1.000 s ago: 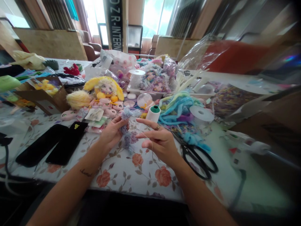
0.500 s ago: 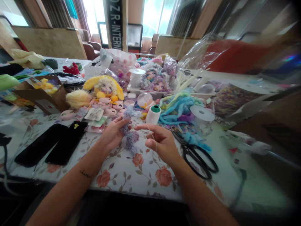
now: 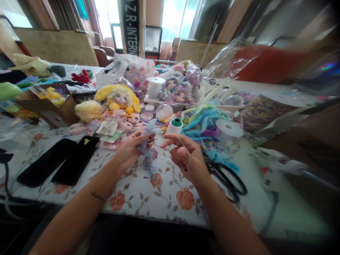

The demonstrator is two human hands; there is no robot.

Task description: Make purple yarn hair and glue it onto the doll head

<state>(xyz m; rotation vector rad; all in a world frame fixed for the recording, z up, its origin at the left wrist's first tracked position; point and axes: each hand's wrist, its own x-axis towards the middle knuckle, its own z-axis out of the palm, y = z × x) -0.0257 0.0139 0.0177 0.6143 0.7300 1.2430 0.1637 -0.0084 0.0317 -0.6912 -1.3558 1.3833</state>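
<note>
Over floral tablecloth (image 3: 138,193), left hand (image 3: 128,150) fingers pinch fuzzy yarn (image 3: 148,157); right hand (image 3: 187,157) fingers pinch faint thread (image 3: 189,156).

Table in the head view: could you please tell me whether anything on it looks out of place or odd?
Nothing looks spilled or broken. The scissors lie close by the right hand, which pinches a thread, their blades hidden behind it; the left hand holds a yarn strand.
</note>
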